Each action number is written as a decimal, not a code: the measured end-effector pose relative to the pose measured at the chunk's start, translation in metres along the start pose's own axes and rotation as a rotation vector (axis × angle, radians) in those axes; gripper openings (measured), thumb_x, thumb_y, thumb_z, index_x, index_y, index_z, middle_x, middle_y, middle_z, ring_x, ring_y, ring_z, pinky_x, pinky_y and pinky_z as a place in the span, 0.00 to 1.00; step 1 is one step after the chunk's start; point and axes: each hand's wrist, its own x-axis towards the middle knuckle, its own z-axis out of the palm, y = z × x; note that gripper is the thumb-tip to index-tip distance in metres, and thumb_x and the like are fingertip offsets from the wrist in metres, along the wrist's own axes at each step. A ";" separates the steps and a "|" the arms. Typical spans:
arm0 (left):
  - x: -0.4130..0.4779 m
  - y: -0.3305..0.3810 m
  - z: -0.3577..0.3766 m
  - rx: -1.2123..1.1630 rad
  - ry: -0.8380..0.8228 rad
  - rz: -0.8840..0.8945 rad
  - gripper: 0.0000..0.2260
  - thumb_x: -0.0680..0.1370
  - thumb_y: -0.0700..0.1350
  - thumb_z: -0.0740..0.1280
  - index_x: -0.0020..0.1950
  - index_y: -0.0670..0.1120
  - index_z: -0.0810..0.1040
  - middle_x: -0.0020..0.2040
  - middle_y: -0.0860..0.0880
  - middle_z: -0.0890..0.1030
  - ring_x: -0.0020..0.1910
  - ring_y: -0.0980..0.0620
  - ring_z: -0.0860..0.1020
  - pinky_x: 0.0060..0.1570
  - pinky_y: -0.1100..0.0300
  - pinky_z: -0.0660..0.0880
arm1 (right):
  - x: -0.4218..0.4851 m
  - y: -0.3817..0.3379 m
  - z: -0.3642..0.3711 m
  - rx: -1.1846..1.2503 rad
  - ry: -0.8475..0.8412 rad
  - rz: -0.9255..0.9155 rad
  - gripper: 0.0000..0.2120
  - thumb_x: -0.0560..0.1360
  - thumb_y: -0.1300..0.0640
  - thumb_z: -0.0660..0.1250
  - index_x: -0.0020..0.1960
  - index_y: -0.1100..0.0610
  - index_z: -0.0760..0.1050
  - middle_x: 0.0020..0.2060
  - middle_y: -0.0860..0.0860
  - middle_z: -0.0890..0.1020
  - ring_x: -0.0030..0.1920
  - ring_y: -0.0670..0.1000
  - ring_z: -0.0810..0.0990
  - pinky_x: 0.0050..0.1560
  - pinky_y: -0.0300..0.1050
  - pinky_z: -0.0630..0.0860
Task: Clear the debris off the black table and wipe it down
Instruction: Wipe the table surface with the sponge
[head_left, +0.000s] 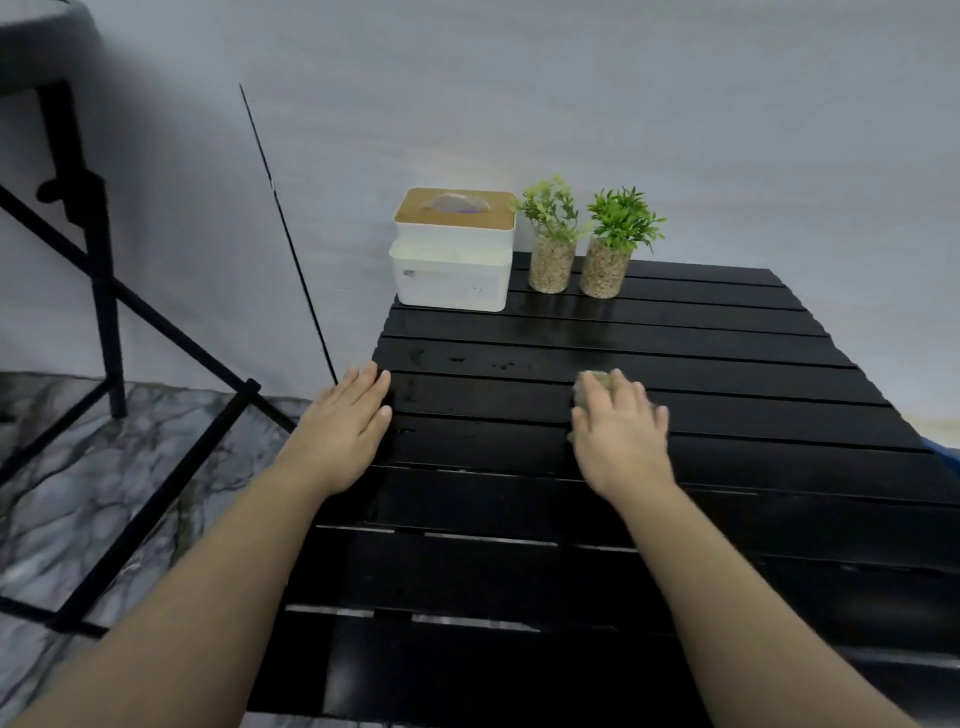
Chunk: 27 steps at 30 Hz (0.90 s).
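The right hand (618, 426) lies with fingers spread flat, pressing a crumpled beige wad (592, 387) (cloth or tissue, I cannot tell) onto the glossy slatted black table (727, 364) near its centre. The left hand (348, 421) rests flat and relaxed on the nine o'clock edge. Wiping along the slats should keep grit out of the gaps, working towards the specks (457, 359) at eleven o'clock, short of the white wooden-lidded tissue box (452, 260).
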 end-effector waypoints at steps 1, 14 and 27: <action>-0.002 -0.001 0.003 -0.007 -0.014 -0.008 0.22 0.81 0.50 0.48 0.75 0.49 0.50 0.77 0.51 0.48 0.76 0.54 0.46 0.71 0.59 0.42 | -0.002 -0.027 0.009 0.012 -0.016 -0.078 0.22 0.81 0.50 0.48 0.74 0.49 0.52 0.76 0.55 0.53 0.75 0.58 0.49 0.73 0.59 0.44; 0.031 0.000 0.005 -0.031 -0.010 -0.013 0.23 0.81 0.51 0.48 0.75 0.49 0.49 0.77 0.52 0.48 0.75 0.55 0.44 0.72 0.57 0.41 | 0.052 -0.093 0.032 0.024 -0.168 -0.397 0.22 0.81 0.48 0.46 0.75 0.47 0.50 0.77 0.51 0.52 0.76 0.54 0.48 0.72 0.62 0.40; 0.098 -0.007 0.018 -0.028 -0.002 0.019 0.23 0.81 0.49 0.50 0.75 0.48 0.50 0.77 0.50 0.49 0.76 0.54 0.45 0.72 0.58 0.41 | 0.054 -0.090 0.028 0.061 -0.182 -0.661 0.21 0.80 0.51 0.53 0.73 0.50 0.57 0.73 0.54 0.61 0.73 0.56 0.56 0.72 0.59 0.47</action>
